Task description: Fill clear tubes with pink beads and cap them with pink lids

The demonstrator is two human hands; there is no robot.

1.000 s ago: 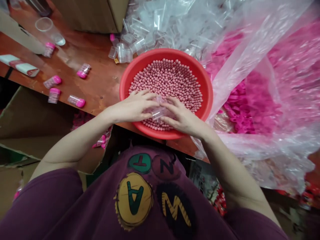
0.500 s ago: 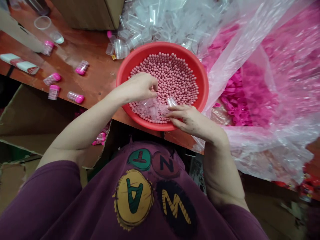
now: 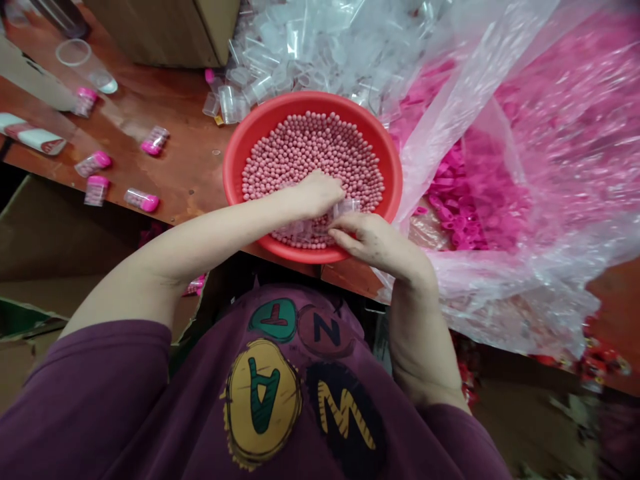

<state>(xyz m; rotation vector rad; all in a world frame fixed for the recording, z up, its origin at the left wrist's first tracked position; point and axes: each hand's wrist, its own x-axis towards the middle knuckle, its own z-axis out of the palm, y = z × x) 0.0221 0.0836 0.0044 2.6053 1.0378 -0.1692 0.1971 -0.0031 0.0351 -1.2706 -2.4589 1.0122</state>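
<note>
Head view, frame centre: round red plastic basin [image 3: 235,175] heaped with small matte pink balls [image 3: 310,150]. Left hand [image 3: 317,193] and right hand [image 3: 373,240], fingers pinched on clear plastic vials [image 3: 345,207] over balls at basin's lower edge. Glossy wooden bench [image 3: 190,160] beneath; crinkled pink caps bag [image 3: 480,193] at right.

both hands meet close together, left hand [image 3: 320,193] curled, right hand [image 3: 373,240] pinching.

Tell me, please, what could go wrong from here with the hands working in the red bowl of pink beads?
The round red plastic bowl overhangs the brown wooden table edge; pressing from the left hand or right hand might tip it. The small clear plastic tubes lying loose on the small pink beads could slip and scatter beads over the rim.
</note>
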